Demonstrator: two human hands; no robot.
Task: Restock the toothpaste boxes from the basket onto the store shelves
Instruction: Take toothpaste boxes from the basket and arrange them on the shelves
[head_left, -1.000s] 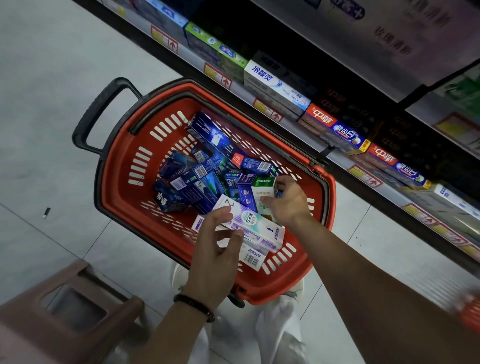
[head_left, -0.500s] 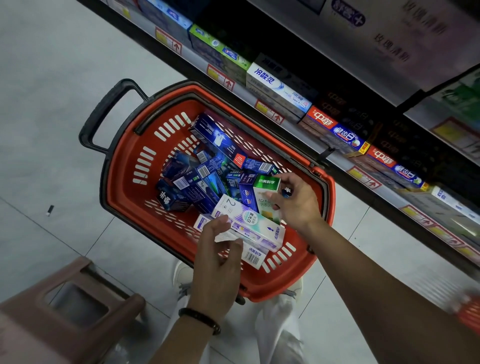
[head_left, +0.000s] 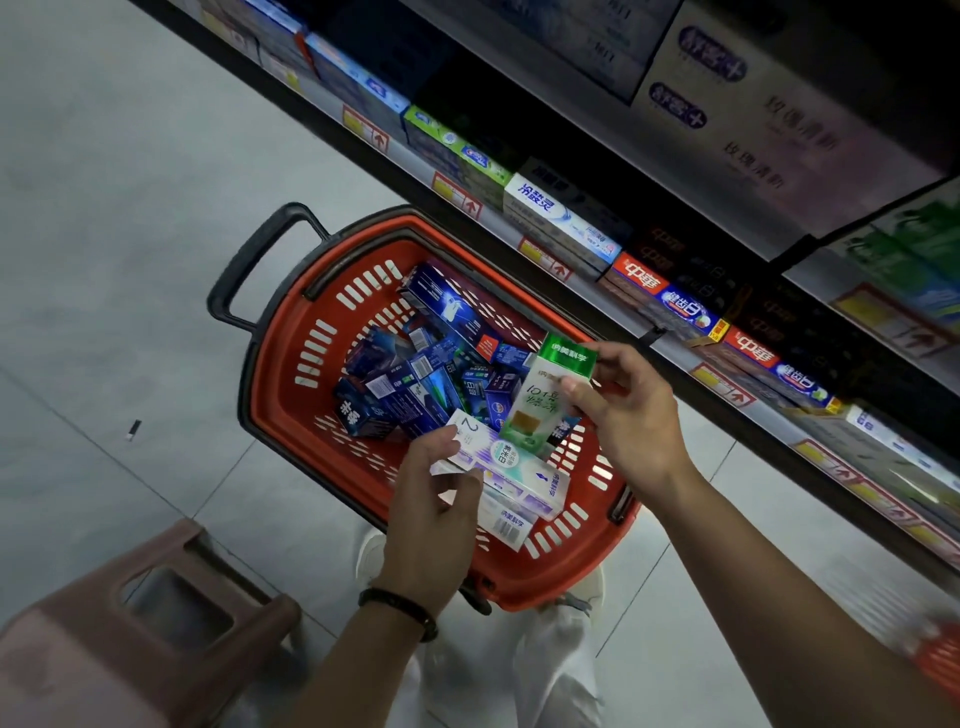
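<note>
Toothpaste box (head_left: 545, 402) just lifted from the basket (head_left: 280, 374).
Grip of the right hand (head_left: 634, 410) pinches it, raised and tilted; the left hand (head_left: 431, 514) holds a white-purple box (head_left: 511, 478); shelving likely next.

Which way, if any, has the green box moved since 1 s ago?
Yes. The right hand has lifted the green box up out of the blue boxes, its top now toward the far rim of the basket.

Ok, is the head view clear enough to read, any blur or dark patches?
Head view: the green-topped box in the right hand is sharp, print legible; the recesses of the shelf are dark, unreadable; a red object at lower right is motion-smeared.
</note>
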